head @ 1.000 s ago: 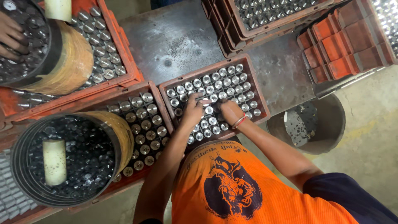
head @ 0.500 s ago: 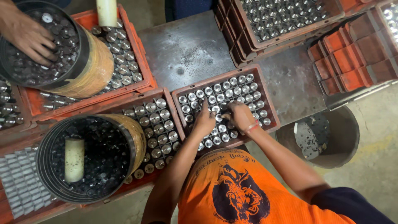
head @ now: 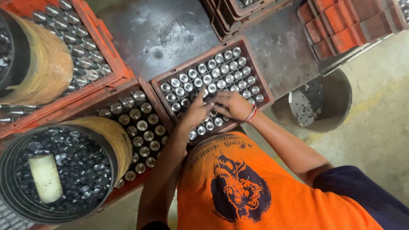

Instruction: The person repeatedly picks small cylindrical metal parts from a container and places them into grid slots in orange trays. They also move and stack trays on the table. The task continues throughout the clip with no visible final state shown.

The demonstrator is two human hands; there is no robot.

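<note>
Warm, even indoor light, with a mostly sharp view from above

The scene was lit softly from overhead, and small bright glints were thrown off the tops of the metal cylinders [head: 213, 79] in the red crate [head: 260, 70]. A dull sheen was seen on the grey metal surface [head: 166, 34]. Only soft, short shadows were cast beneath the forearms. The left hand [head: 197, 111] and right hand [head: 230, 104] were slightly smeared by motion blur, while the crates were rendered crisply. Lines were bent outward at the edges by wide-angle distortion, and the black drum [head: 10, 179] interior was left dim.
</note>
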